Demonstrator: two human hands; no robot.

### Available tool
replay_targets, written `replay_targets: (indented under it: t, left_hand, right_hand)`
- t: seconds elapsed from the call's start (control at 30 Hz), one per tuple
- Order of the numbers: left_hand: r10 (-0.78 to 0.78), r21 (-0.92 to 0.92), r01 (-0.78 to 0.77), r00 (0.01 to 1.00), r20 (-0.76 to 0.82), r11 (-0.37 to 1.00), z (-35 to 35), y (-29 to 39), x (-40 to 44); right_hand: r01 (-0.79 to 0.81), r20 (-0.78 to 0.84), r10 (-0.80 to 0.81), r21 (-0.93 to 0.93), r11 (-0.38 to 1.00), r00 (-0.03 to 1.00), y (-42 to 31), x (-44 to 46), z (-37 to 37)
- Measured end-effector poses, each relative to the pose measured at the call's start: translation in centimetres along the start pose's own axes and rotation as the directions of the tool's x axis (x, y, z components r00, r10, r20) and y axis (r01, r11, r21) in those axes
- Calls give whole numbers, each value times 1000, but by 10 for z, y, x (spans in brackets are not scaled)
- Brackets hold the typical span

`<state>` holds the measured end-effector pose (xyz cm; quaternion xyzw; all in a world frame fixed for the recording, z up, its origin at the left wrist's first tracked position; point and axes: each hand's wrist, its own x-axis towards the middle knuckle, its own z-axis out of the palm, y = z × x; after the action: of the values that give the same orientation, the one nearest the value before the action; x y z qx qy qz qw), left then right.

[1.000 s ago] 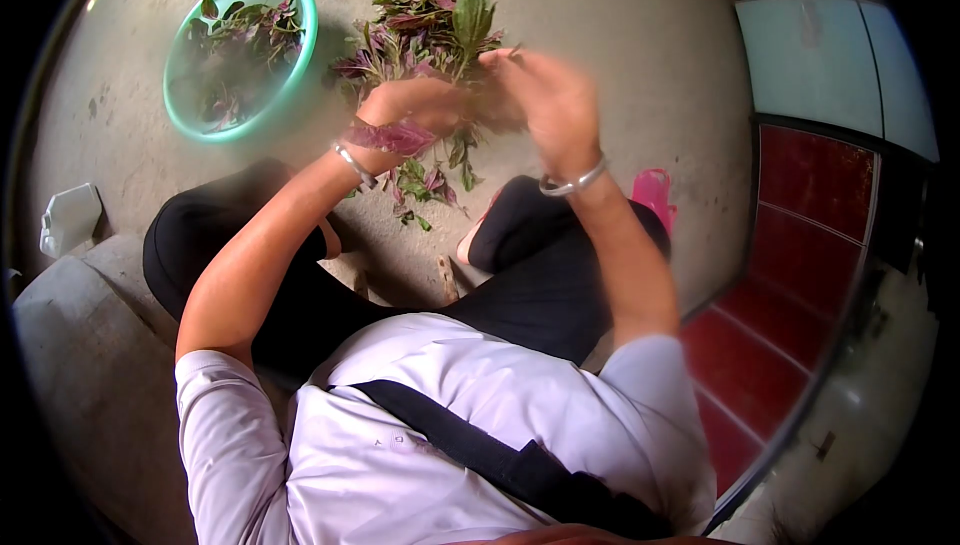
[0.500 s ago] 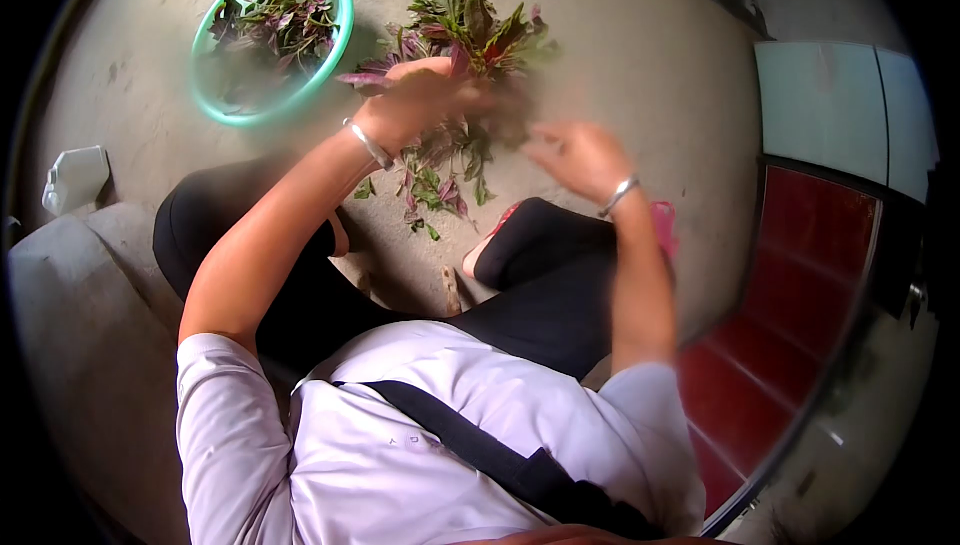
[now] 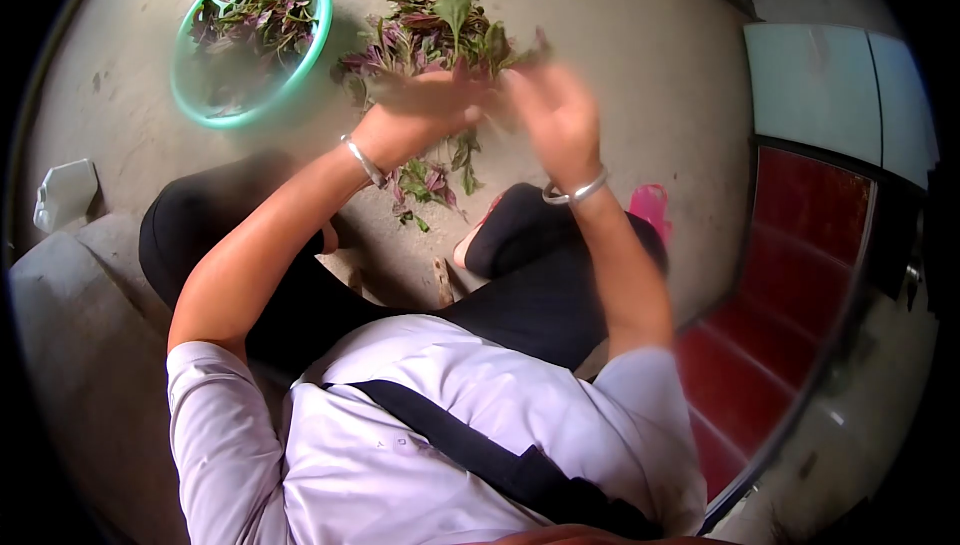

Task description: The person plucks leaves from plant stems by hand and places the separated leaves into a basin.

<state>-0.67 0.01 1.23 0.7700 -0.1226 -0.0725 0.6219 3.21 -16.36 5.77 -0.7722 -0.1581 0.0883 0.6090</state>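
Observation:
My left hand is closed around leafy stems over a heap of red-and-green amaranth on the floor. Its fingertips are partly hidden and blurred. Close by on the right, my right hand reaches up to the same stems, fingers near the left fingertips. Motion smears them, so I cannot make out their grip. Loose amaranth leaves lie on the floor below my hands. A turquoise plastic basin to the upper left contains picked amaranth leaves.
My bent legs in black trousers frame the near floor. A pink object lies beside my right knee. A whitish plastic container is at far left. Red tiles and a pale panel border the right side.
My right hand has moved up and left, closer to my left hand, and turned upward. The view has shifted slightly, and more of the amaranth heap shows.

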Motion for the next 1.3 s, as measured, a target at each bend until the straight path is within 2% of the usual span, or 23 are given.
replay_targets:
  t: [0.1,0.17,0.27,0.37,0.47,0.67,0.97,1.07,1.3]
  left_hand:
    - [-144,-101,145,989,14,984,0,15,-3]
    - [-377,-215,378,925,48,900,-4,39,-3]
    - [-453,-498,435,887,93,750,-1,14,-3]
    - [-466,-530,456,876,125,715,-1,8,-4]
    - [-412,-556,384,908,81,737,0,16,-5]
    - [-420,-638,393,900,118,662,-1,11,-5]
    - [-433,-634,405,893,121,659,-4,10,-5]
    - [-461,-653,433,876,143,621,-5,6,-6]
    - [-411,-716,382,900,145,584,-5,8,-6]
  right_hand:
    - [-117,27,115,87,989,993,3,0,-4]
    - [-152,36,148,132,980,988,5,0,-5]
    - [-186,36,182,174,967,983,5,0,-4]
    - [-198,37,195,210,957,980,7,-2,-5]
    - [-207,38,204,224,952,978,6,-3,-6]
    - [-204,44,199,261,943,979,6,-4,-4]
    - [-209,69,197,312,927,978,6,-5,-4]
    - [-203,74,189,333,921,979,7,-5,-3]
    - [-210,86,191,375,903,978,8,-6,-4]
